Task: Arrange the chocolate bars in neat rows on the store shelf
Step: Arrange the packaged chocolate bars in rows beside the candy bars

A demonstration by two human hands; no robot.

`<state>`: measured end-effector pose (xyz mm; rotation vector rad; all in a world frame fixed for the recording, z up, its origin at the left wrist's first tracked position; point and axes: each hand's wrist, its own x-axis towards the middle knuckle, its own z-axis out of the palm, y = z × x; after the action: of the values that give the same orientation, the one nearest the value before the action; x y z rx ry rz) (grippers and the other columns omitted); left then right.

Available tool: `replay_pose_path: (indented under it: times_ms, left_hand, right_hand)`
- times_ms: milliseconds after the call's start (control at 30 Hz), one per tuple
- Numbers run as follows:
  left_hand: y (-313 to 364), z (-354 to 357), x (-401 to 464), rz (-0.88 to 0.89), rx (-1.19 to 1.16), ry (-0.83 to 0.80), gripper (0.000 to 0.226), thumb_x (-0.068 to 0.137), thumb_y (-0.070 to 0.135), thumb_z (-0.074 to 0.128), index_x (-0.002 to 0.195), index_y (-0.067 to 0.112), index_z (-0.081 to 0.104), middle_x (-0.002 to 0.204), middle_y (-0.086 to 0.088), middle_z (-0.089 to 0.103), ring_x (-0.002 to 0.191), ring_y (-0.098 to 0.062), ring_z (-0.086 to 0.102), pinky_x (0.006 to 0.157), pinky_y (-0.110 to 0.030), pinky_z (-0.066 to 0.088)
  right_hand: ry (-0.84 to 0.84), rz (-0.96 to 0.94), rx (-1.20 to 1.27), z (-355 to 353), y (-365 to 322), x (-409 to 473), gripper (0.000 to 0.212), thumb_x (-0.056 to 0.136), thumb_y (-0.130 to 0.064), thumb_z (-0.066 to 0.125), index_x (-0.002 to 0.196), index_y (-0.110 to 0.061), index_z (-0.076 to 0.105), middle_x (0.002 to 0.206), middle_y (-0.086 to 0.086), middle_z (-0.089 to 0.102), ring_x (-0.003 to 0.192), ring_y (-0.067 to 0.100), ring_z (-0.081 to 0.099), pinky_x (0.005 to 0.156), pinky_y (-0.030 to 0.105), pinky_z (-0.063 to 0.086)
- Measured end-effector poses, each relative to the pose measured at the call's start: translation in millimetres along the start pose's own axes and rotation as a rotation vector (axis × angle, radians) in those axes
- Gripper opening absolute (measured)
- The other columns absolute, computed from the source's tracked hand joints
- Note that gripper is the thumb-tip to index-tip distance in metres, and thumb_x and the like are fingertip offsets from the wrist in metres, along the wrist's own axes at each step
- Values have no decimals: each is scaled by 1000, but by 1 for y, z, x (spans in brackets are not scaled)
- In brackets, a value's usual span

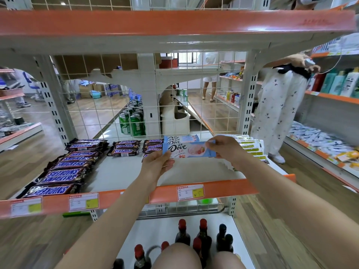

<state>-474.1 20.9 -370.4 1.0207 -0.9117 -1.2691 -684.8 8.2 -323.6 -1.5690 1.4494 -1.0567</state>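
**Dove bar held over the shelf**

Both hands have a grip on one light-blue Dove bar (pixel 189 150): left hand (pixel 157 162) pinches its left end, right hand (pixel 223 147) its right end. It hovers above the shelf (pixel 120 171), right of the Snickers bars (pixel 64 169), just in front of more Dove bars (pixel 180 139)

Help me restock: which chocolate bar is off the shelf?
The light-blue Dove bar, held by the left hand and right hand; the Snickers bars lie on the shelf.
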Motion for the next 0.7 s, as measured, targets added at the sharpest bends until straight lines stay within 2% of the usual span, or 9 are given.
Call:
replay_pose_path:
  times_ms: [167,267,367,467,600,700]
  left_hand:
    - [3,-3,-1,-19,52,-25,5,87,14,64,89,9,65,85,-7,65,78,-16,63,76,-23,54]
    - [2,-6,-1,-31,112,-13,5,86,13,65,82,9,64,80,-7,66,73,-14,63,71,-21,53]
    - [-1,-8,3,-22,190,13,10,84,11,66,77,9,61,77,-8,65,69,-13,61,68,-20,51]
    - [2,-9,8,-1,315,13,12,84,14,68,79,5,62,77,-8,66,67,-12,61,66,-19,52]
    - [7,-8,17,31,443,29,14,84,15,68,80,4,62,75,-4,66,65,-10,61,60,-14,52]
    - [9,-5,27,61,529,60,12,83,13,69,74,10,62,73,-7,65,63,-14,59,72,-26,53]
  right_hand:
    - [16,-45,-108,1,-1,2,20,92,-30,58,104,-15,63,105,10,64,97,22,60,91,38,52]
    - [31,-63,-127,3,1,2,18,91,-31,58,102,-17,63,102,8,64,94,22,59,90,39,51]
    - [26,-74,-175,5,4,4,24,91,-28,58,106,-10,64,100,9,65,91,22,59,90,42,50]
    - [30,-70,-214,6,7,6,27,93,-24,56,103,-1,64,95,14,62,83,21,54,90,45,50]
    - [46,-67,-179,7,8,11,25,92,-22,57,102,-1,64,92,9,61,84,19,55,82,36,52]
    - [42,-73,-194,11,13,17,23,92,-22,57,103,-3,65,90,6,61,81,17,55,71,27,51]
